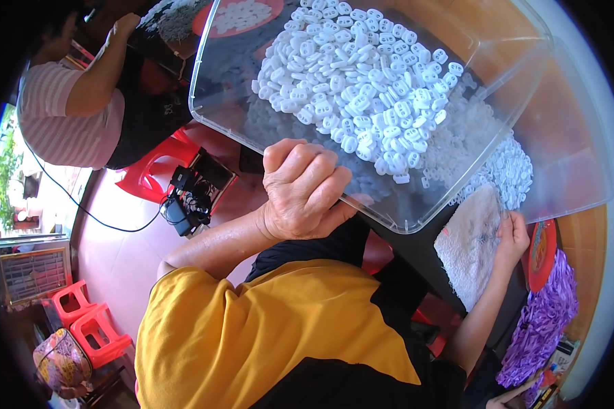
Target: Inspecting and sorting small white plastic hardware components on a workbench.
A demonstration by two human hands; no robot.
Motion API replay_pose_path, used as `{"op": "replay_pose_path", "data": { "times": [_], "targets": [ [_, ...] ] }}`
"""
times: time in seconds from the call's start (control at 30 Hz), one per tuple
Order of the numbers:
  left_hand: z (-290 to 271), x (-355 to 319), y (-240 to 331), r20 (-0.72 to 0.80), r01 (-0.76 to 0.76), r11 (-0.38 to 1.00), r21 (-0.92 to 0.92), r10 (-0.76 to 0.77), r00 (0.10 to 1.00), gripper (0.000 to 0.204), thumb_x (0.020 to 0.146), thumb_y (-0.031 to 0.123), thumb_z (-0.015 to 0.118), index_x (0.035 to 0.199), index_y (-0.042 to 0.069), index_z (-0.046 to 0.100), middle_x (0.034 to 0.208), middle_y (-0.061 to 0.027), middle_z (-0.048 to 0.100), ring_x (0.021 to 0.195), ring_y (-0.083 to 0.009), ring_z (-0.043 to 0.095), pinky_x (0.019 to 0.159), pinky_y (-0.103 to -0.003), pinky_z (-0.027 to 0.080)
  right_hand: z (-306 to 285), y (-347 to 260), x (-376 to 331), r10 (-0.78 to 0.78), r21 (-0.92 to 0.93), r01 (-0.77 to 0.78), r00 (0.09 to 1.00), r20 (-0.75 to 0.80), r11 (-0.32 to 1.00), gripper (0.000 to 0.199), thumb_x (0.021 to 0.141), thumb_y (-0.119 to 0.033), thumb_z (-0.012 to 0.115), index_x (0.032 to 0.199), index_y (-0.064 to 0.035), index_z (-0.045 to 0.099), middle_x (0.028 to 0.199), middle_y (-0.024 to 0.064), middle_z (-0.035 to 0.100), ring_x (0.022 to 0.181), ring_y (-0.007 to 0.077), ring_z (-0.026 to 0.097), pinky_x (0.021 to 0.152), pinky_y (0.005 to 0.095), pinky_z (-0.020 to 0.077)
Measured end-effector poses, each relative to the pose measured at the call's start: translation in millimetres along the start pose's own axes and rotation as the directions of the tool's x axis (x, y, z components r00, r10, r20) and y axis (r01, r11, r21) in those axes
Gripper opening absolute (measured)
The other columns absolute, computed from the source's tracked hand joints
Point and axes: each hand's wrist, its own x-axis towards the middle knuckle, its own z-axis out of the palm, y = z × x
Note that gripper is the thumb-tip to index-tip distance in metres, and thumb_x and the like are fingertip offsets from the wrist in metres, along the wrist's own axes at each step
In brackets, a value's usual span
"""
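Note:
My left hand [303, 187] is closed round the near rim of a clear plastic box [233, 131], which looks tilted. Inside the box lies a heap of small white oval plastic pieces [358, 88], each with two holes. At the right, my right hand [513, 238] pinches the edge of a whitish cloth [469, 245] with greyish stains. The cloth hangs below the box's near right corner, beside a pile of similar small white pieces [512, 170] partly seen through the clear plastic.
Purple shiny strips [539, 320] and a red dish [542, 255] lie at the right. Another person's hand [512, 397] shows at the lower right. A person in a striped shirt [71, 112] is at the far left. Red stools [99, 334] and a black device with cables [187, 201] stand left.

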Motion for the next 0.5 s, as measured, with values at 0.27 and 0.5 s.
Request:
{"op": "replay_pose_path", "data": {
  "times": [0.27, 0.5],
  "targets": [
    [0.8, -1.6, 0.4, -0.008, -0.003, 1.0, 0.001, 0.003, 1.0, 0.034, 0.064, 0.03, 0.075, 0.084, 0.007, 0.059, 0.081, -0.0058, 0.057, 0.072, -0.0237, 0.055, 0.075, -0.039, 0.038, -0.6, 1.7, 0.1, 0.009, 0.006, -0.009, 1.0, -0.001, 1.0, 0.009, 0.089, -0.007, 0.058, 0.089, 0.0008, 0.063, 0.064, -0.002, 0.049, 0.057, 0.0056, 0.044, 0.053, 0.0221, 0.035],
    [2.3, -0.8, 1.8, -0.014, 0.005, 1.0, -0.011, -0.005, 1.0, 0.035, 0.062, 0.029, 0.076, 0.084, 0.007, 0.059, 0.081, -0.0059, 0.056, 0.072, -0.0238, 0.055, 0.076, -0.038, 0.037, -0.3, 4.6, -0.8, 0.021, 0.032, -0.02, 1.0, -0.02, 0.999, 0.009, 0.088, -0.006, 0.06, 0.091, 0.0008, 0.064, 0.068, -0.0022, 0.051, 0.058, 0.0045, 0.044, 0.053, 0.0213, 0.035]
  ]
}}
